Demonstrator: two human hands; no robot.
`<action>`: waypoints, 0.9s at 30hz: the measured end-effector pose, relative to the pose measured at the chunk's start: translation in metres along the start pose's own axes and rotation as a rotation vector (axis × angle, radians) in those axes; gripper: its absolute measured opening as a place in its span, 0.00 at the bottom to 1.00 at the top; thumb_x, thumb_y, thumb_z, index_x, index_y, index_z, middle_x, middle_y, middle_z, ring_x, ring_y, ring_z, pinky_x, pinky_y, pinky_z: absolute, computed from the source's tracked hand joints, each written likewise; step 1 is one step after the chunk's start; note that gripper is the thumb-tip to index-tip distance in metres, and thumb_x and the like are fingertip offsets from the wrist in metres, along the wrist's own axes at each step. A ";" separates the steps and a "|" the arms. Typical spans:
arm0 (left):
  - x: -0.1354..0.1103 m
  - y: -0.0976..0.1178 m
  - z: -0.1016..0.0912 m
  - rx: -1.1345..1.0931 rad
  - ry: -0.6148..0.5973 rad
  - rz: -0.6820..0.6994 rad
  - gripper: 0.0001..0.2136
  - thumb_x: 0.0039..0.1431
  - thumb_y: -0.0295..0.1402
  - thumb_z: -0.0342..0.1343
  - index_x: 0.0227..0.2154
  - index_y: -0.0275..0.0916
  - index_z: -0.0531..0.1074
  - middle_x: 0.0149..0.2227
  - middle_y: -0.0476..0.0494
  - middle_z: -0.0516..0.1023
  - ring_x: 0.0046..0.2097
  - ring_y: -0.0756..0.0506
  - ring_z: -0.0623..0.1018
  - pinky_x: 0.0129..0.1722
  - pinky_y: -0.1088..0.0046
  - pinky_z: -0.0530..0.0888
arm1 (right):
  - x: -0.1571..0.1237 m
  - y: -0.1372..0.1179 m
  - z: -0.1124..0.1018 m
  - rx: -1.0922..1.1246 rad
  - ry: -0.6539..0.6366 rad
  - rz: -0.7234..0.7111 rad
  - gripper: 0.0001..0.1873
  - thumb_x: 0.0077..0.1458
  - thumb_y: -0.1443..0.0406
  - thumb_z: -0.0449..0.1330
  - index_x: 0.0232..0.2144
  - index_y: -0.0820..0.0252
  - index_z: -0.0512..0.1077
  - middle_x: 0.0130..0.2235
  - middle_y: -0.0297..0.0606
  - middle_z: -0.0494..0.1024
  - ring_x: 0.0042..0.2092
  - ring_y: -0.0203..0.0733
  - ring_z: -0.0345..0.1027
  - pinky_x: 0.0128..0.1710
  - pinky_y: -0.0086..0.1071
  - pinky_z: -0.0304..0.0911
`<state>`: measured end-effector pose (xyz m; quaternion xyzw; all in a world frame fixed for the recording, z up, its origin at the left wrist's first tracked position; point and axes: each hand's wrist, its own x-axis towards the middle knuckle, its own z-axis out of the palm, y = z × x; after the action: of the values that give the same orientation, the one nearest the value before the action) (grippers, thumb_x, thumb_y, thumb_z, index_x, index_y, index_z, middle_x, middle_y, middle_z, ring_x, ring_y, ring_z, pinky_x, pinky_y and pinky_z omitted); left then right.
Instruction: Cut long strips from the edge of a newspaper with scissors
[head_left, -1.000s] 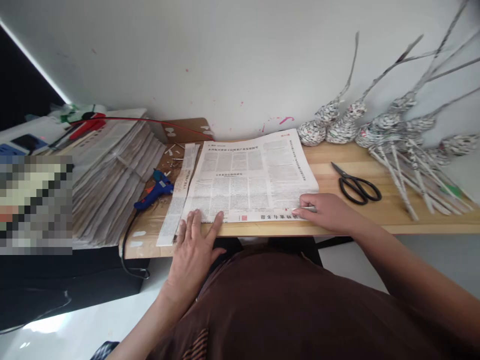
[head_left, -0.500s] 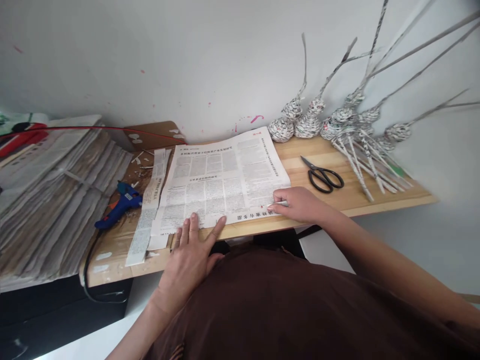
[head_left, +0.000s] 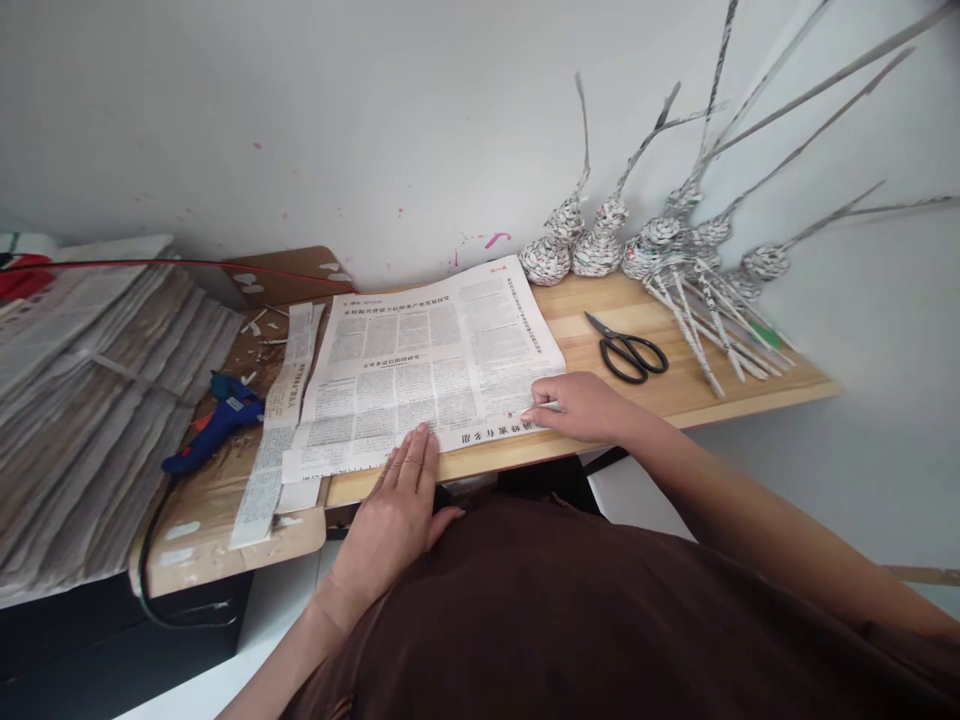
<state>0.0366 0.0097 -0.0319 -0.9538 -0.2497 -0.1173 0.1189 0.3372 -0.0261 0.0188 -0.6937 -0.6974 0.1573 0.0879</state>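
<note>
Hiding some newspaper, left hand lies flat; right hand grips indistinct pale object.

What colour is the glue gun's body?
The glue gun's body is blue, shown best in the head view.

The newspaper sheet is thin, matt paper over a smooth, grained wooden table; the paper stack looks rough-edged. The woven gourd shapes are coarse, ridged paper. The glue gun looks like smooth blue plastic, the scissors dark metal, and the shirt matt brown cloth.
</note>
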 end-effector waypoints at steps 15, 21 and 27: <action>0.018 0.018 -0.019 0.067 -0.257 -0.100 0.38 0.58 0.44 0.60 0.69 0.50 0.50 0.69 0.29 0.56 0.66 0.24 0.61 0.59 0.49 0.69 | 0.000 -0.001 0.000 -0.004 0.009 0.002 0.13 0.57 0.56 0.60 0.26 0.57 0.71 0.27 0.37 0.76 0.31 0.41 0.64 0.29 0.31 0.46; 0.018 0.019 -0.018 0.047 -0.285 -0.051 0.35 0.63 0.38 0.55 0.70 0.45 0.48 0.71 0.43 0.50 0.69 0.30 0.56 0.60 0.43 0.66 | -0.004 0.001 0.001 0.016 0.054 0.039 0.16 0.56 0.53 0.61 0.24 0.57 0.70 0.26 0.35 0.75 0.29 0.40 0.64 0.29 0.31 0.46; 0.024 0.024 -0.020 0.044 -0.306 -0.070 0.36 0.63 0.38 0.54 0.70 0.41 0.46 0.70 0.36 0.53 0.68 0.27 0.58 0.58 0.40 0.66 | -0.011 0.013 0.002 0.038 0.128 0.133 0.21 0.53 0.48 0.61 0.21 0.57 0.67 0.23 0.33 0.73 0.27 0.38 0.62 0.27 0.31 0.45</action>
<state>0.0660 -0.0052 -0.0102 -0.9484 -0.3005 0.0307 0.0962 0.3487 -0.0375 0.0133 -0.7453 -0.6396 0.1314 0.1349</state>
